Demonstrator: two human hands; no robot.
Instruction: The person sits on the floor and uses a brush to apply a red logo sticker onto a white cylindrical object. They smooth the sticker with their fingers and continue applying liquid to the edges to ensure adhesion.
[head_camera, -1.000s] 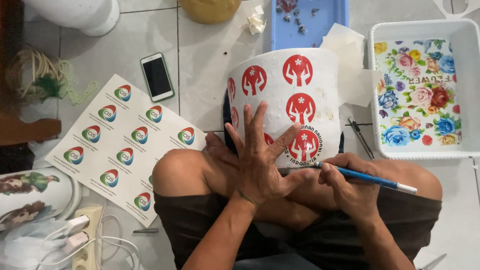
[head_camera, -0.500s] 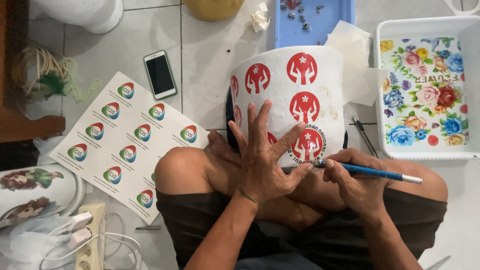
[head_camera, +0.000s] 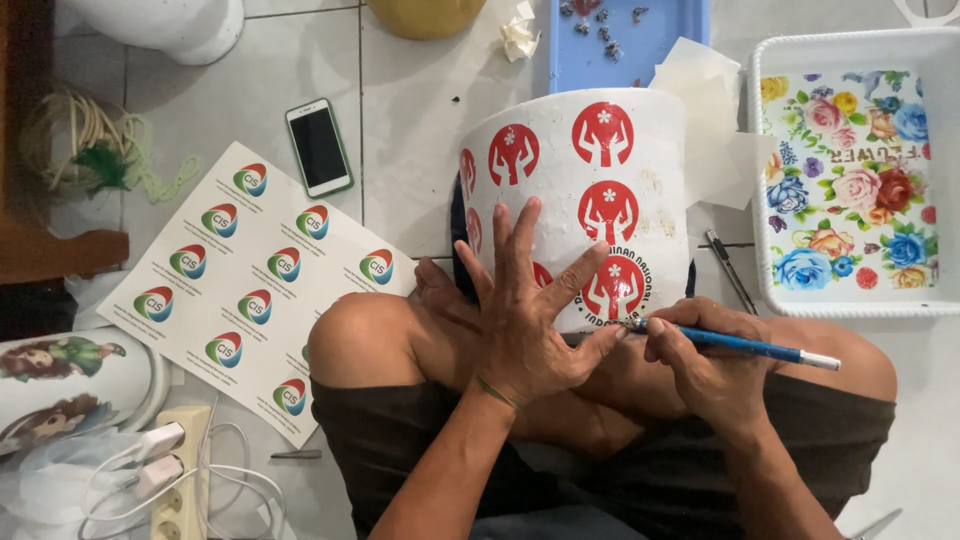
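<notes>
Person seated cross-legged on the tiled floor (head_camera: 420, 150), white pot (head_camera: 590, 190) lying on its side against the knees, its curved wall turned up toward the face. That tilt seems chosen to bring the sticker being worked on within easy reach of both hands.

Left hand (head_camera: 525, 320): open, fingers spread flat over the near wall of the pot, grasping nothing. It presses down, apparently to stop the round body from rolling. The fingertips flank the nearest red round sticker (head_camera: 612, 285) without covering it.

Right hand (head_camera: 705, 365): closed around a blue-handled craft knife (head_camera: 740, 345), held like a pen. The tip meets the lower edge of that sticker, just beside the left thumb (whether the blade is cutting or lifting the edge, I cannot tell).

More red stickers of the same kind sit in rows farther up the pot, beyond the left fingers.

Left of the left hand: sheet of round colour stickers (head_camera: 250, 280) flat on the floor, partly under the knee; a phone (head_camera: 318, 146) past it. Right of the right hand: white tray with flower print (head_camera: 850, 180); a small metal tool (head_camera: 730, 268) between tray and pot. Beyond the pot: blue tray (head_camera: 620, 60) and loose backing papers (head_camera: 715, 110).
</notes>
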